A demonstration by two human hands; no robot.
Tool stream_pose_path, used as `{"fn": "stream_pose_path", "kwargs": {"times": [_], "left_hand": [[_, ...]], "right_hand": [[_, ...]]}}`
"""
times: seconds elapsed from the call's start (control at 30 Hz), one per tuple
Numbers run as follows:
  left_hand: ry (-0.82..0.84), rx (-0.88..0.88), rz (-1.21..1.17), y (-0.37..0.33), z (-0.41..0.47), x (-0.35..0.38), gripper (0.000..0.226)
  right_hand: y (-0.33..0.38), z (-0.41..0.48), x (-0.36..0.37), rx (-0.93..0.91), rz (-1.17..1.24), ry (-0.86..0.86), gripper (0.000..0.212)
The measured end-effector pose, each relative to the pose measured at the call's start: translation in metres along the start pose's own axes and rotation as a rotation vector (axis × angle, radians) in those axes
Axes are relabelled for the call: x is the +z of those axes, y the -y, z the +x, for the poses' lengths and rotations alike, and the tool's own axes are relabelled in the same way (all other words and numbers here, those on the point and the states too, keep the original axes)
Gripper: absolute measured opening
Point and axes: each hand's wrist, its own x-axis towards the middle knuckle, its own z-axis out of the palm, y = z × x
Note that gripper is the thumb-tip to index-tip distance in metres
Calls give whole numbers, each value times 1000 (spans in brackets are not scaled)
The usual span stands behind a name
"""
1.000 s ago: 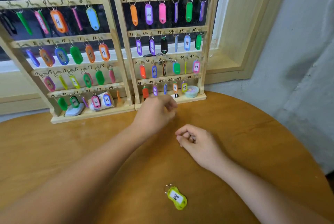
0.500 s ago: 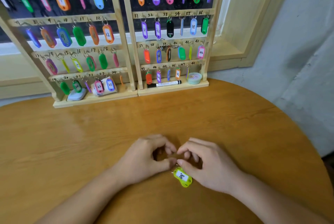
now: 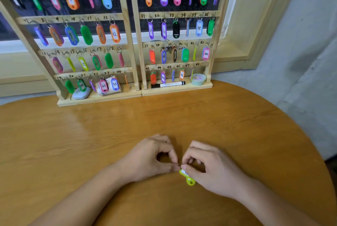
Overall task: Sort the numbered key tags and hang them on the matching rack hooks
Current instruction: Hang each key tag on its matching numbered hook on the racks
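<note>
Down near the front of the round wooden table [image 3: 91, 134], head view, both hands meet on the yellow-green plastic key tag [image 3: 189, 180]. The left hand [image 3: 151, 158] pinches its small metal ring [image 3: 179, 164] and the right hand [image 3: 209, 167] pinches the tag's top, likely readying it for a hook. Well apart stand the nearly full pale wooden racks [image 3: 182, 91], where a black marker [image 3: 167, 85] and a small round tub [image 3: 197, 79] crowd the bottom row.

Round wooden table [image 3: 91, 143], grey wall [image 3: 300, 61]
</note>
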Motion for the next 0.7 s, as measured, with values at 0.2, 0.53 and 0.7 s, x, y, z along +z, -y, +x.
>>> {"fn": "stream_pose_path", "kwargs": {"times": [0.2, 0.53, 0.7], "left_hand": [[-39, -77, -174, 1, 1, -2, 12], [-343, -259, -757, 0, 5, -6, 22], [-429, -269, -853, 2, 13, -7, 18]], "right_hand": [[-9, 3, 0, 71, 162, -37, 12], [-50, 64, -45, 202, 335, -303, 10], [-87, 121, -74, 211, 280, -461, 16]]}}
